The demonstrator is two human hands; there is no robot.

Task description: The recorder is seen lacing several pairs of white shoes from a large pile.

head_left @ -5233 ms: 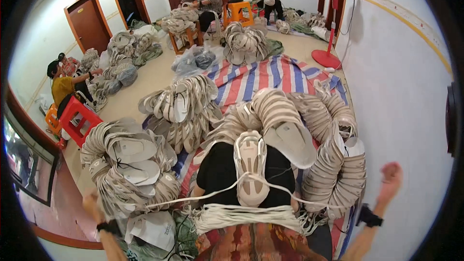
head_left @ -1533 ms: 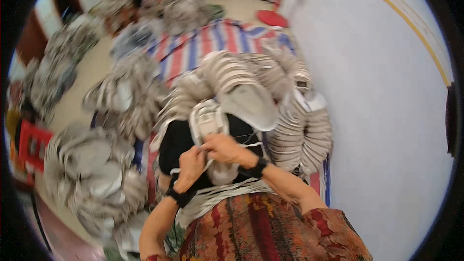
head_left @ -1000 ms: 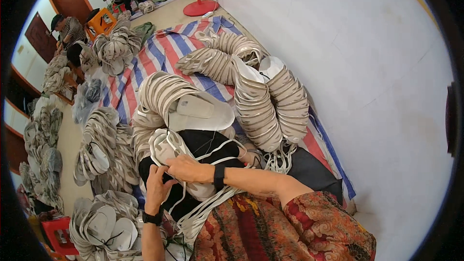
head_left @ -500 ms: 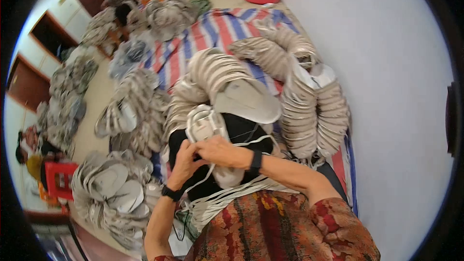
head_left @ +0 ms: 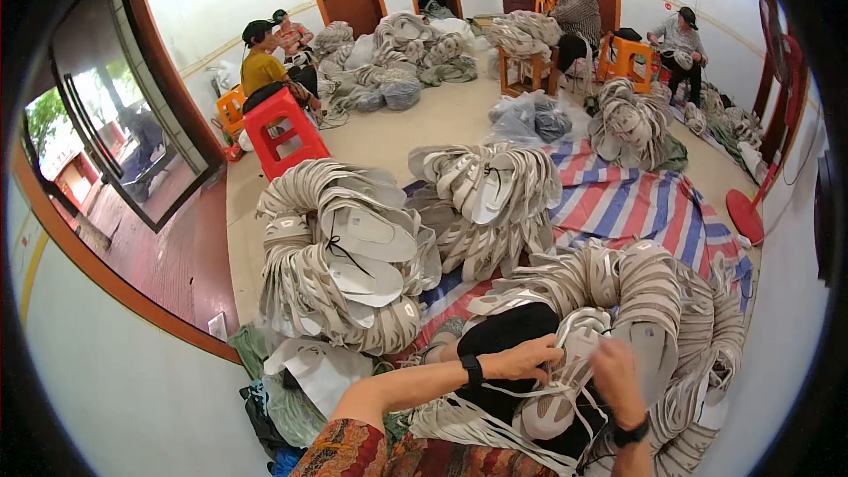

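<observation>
A beige and white shoe upper [head_left: 544, 413] with a mesh toe lies across my black-clad lap [head_left: 512, 329], its toe toward me. White shoelaces [head_left: 590, 399] trail loosely from it. At the upper's left edge, my left hand [head_left: 528, 360] has its fingers closed, gripping the side near the lacing. Over the right side my right hand [head_left: 617, 375] is raised with bent fingers; motion blurs them, so what they hold cannot be made out. More white laces [head_left: 468, 428] lie in a bundle across my lap.
Nested shoe uppers stand in curved stacks [head_left: 649, 287] beyond my lap and in piles [head_left: 353, 247] to the left. A striped sheet [head_left: 609, 190] lies beneath. Farther off are a red stool [head_left: 284, 128], a red fan [head_left: 746, 216] and several seated people [head_left: 574, 4].
The head view has swung left, bringing the doorway and more of the room in. My right hand has moved apart from my left; the shoe upper is still in my lap.
</observation>
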